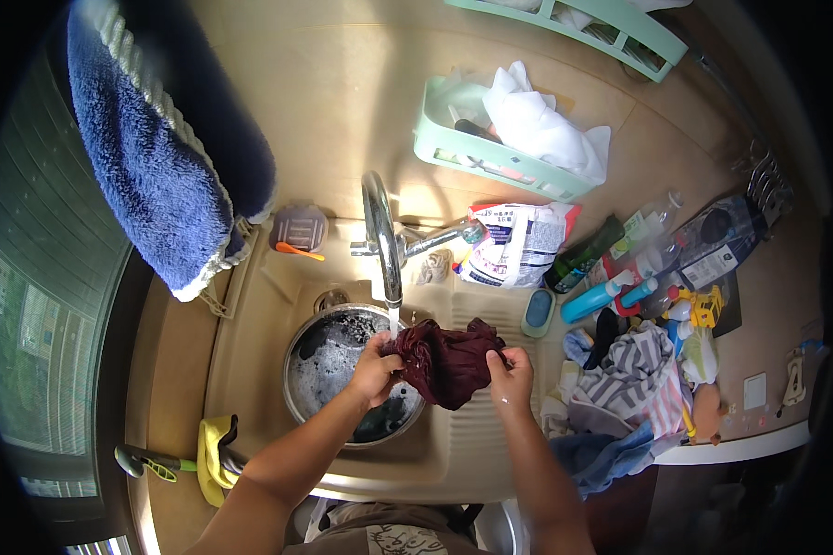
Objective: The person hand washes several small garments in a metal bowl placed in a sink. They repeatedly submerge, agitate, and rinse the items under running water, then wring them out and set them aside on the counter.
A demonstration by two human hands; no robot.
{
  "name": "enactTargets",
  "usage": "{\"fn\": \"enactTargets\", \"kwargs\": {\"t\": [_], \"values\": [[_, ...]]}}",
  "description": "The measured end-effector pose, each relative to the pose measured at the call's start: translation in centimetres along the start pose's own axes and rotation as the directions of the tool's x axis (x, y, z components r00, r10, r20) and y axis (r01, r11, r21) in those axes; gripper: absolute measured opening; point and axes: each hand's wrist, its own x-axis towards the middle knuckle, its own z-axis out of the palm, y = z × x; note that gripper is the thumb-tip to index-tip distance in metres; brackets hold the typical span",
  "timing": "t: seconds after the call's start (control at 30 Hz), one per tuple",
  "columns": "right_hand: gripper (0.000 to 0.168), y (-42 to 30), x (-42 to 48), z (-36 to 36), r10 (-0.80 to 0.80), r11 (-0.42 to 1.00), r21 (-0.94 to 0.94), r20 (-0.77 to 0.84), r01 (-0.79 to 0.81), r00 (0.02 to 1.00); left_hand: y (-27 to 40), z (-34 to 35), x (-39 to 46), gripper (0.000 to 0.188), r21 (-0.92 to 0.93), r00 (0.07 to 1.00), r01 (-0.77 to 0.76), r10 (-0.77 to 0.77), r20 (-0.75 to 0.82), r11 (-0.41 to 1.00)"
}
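Observation:
A wet dark maroon cloth garment (451, 361) is stretched between both my hands, over the right side of a metal basin and the start of the ridged washboard (482, 430). My left hand (377, 371) grips its left end, close under the stream of running water (393, 322). Its right end is pinched in my right hand (511, 378), above the washboard. Below stands the round metal basin (298, 374), which holds dark sudsy water. A chrome faucet (375, 208) arches over the basin.
Right of the washboard lie a soap dish (539, 312), a detergent bag (517, 253), several bottles (586, 253) and a heap of clothes (625, 378). A blue towel (146, 159) hangs at upper left. A yellow cloth (212, 458) drapes over the sink's left edge. A mint-green basket (434, 149) is mounted behind.

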Motion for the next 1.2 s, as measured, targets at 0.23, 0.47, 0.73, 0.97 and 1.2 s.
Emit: {"fn": "enactTargets", "kwargs": {"t": [0.23, 0.47, 0.73, 0.97, 1.2], "values": [[0.026, 2.2, 0.9, -1.2, -0.194, 0.855, -0.455, 0.164, 0.249, 0.967, -2.7, -1.9, 2.1, 0.046, 0.041, 0.989, 0.131, -0.127, -0.070, 0.991], [0.028, 7.0, -1.1, 0.1, -0.292, 0.868, -0.400, 0.074, 0.296, 0.954, -3.2, -2.3, 2.6, 0.059, 0.025, 0.975, 0.204, -0.201, -0.093, 0.979], [0.028, 6.3, -1.1, 0.6, -0.341, 0.801, -0.494, 0.087, 0.338, 0.936, -3.1, -2.1, 2.5, 0.098, 0.149, 0.965, 0.254, -0.240, -0.105, 0.956], [0.029, 6.2, -1.3, 0.4, -0.338, 0.803, -0.495, 0.080, 0.332, 0.938, -3.4, -2.4, 2.4, 0.058, 0.143, 0.969, 0.238, -0.224, -0.105, 0.961], [0.028, 5.9, -0.9, 0.6, -0.361, 0.849, -0.406, 0.020, 0.338, 0.932, -2.5, -2.1, 1.9, 0.054, 0.095, 0.992, 0.109, -0.102, -0.075, 0.989]]}}
